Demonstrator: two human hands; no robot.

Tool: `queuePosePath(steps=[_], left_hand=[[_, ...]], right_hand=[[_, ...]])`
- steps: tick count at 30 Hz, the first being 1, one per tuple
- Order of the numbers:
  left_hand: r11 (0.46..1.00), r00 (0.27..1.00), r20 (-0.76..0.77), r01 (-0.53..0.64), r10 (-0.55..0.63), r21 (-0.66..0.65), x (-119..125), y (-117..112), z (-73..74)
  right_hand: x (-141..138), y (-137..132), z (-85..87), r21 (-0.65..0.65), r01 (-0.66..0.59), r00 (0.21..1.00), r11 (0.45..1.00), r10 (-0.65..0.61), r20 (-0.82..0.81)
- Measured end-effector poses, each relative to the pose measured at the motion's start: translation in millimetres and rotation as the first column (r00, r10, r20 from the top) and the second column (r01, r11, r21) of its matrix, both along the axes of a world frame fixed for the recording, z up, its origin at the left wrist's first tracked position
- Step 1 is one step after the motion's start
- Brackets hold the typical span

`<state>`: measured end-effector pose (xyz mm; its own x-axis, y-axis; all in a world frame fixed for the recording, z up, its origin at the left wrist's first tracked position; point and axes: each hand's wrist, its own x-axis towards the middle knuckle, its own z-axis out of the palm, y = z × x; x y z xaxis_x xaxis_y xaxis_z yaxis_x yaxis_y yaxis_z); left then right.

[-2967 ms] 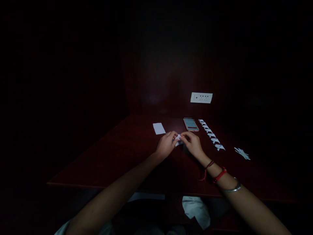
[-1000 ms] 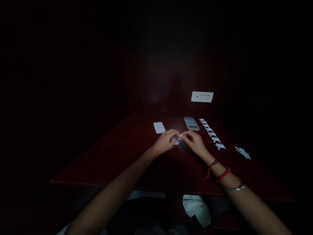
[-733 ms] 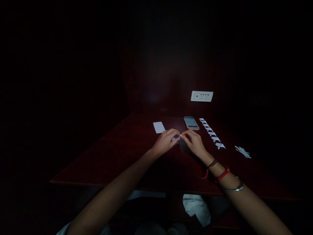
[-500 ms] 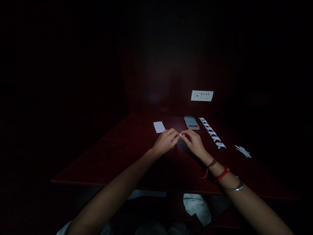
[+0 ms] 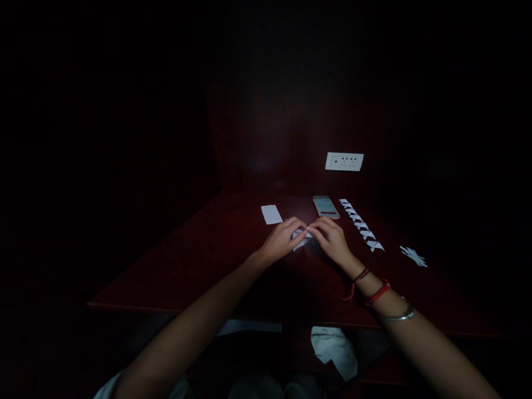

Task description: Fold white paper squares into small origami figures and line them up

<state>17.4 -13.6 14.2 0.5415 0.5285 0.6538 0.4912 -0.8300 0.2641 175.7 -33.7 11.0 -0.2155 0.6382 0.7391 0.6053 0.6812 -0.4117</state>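
A small piece of white folded paper (image 5: 300, 239) lies on the dark red table (image 5: 216, 260) between my two hands. My left hand (image 5: 282, 239) pinches its left side with curled fingers. My right hand (image 5: 331, 239) pinches its right side, fingertips meeting the left hand's over the paper. Most of the paper is hidden under my fingers. My right wrist carries red thread bands and a metal bangle.
A white paper rectangle (image 5: 271, 214) lies just behind my left hand. A phone (image 5: 326, 207) with a lit screen rests behind my right hand. A row of several folded white paper shapes (image 5: 361, 225) runs to the right, with another white shape (image 5: 413, 256) farther right. A white wall socket (image 5: 344, 161) sits behind.
Both hands stayed together on the folded paper, with small finger shifts; slightly more of the paper shows below my fingertips than half a second ago.
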Motion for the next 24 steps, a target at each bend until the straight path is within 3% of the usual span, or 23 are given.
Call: queuePosePath(steps=[5,16,21,24], left_hand=[[1.000,0.998,0.061,-0.002,0.001,0.015,3.0,-0.8,-1.3],[0.995,0.996,0.011,-0.087,0.087,0.057,5.7,-1.0,-2.5],[0.996,0.998,-0.014,-0.053,0.054,0.076,4.8,-1.1,-2.0],[0.998,0.999,0.045,-0.027,0.025,0.050,4.8,0.2,-2.6]], right_hand=[[-1.5,0.8,-1.9,0.003,-0.013,1.000,1.000,0.013,0.002],[-3.2,0.4,-5.1,-0.006,-0.005,1.000,1.000,0.005,-0.006],[-3.0,1.7,-4.3,-0.005,-0.012,1.000,1.000,0.012,0.010],[-2.1,2.1,-2.9,0.006,-0.003,1.000,1.000,0.003,0.002]])
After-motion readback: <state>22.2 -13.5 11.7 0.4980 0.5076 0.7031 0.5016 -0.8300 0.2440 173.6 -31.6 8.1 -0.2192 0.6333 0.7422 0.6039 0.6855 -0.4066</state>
